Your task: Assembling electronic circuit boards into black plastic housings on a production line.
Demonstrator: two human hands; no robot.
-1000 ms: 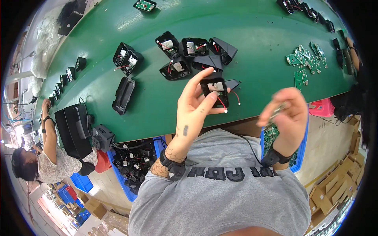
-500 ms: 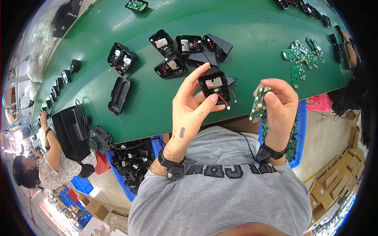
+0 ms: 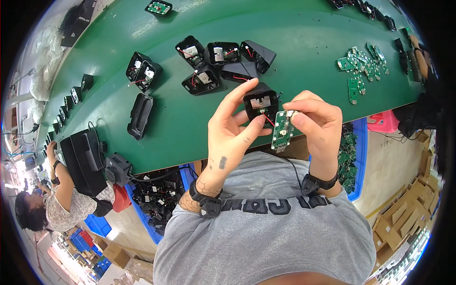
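Observation:
My left hand (image 3: 232, 128) is closed around a black plastic housing (image 3: 260, 90), its open side facing me. Inside the housing show a silvery metal piece and a red wire running out toward the right. Pinched between the thumb and fingers of my right hand (image 3: 316, 121) is a green circuit board (image 3: 283, 133), hanging tilted close beside the housing. The board covers the wire's end. Just beyond my left hand stand several similar black housings (image 3: 223, 53) with red wires, grouped on the green table (image 3: 180, 128).
Loose green circuit boards (image 3: 363, 64) lie at the right. A long black cover (image 3: 141, 115) and two housings (image 3: 144, 71) are at the left. Blue bins with black parts (image 3: 159, 197) and boards (image 3: 348, 156) stand below the table edge. Another person (image 3: 66, 190) works at far left.
My right hand has brought the circuit board leftward to the housing, and the board now faces me more fully. My left hand keeps its hold on the housing, nearly unmoved.

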